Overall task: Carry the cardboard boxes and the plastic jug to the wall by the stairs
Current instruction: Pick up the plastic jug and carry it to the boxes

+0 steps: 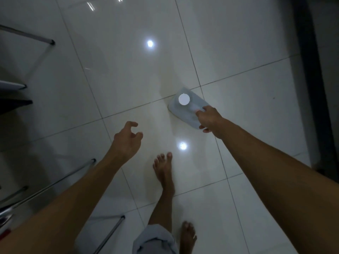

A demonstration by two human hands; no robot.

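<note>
Looking down from the head camera, the plastic jug (185,109) stands upright on the tiled floor (247,99), white cap (184,99) up, toward two o'clock from the forward bare foot (163,171). The right hand (208,119) is on its handle side, fingers seemingly curled around the handle, though the dim light makes the grip hard to confirm. The left hand (126,139) hangs empty at ten o'clock of that foot, fingers loosely spread, probably for balance. No cardboard boxes show.

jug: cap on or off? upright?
Capped and upright: the white cap faces the camera atop the plastic jug, which stands on the tiled floor. The right hand touches it.
</note>
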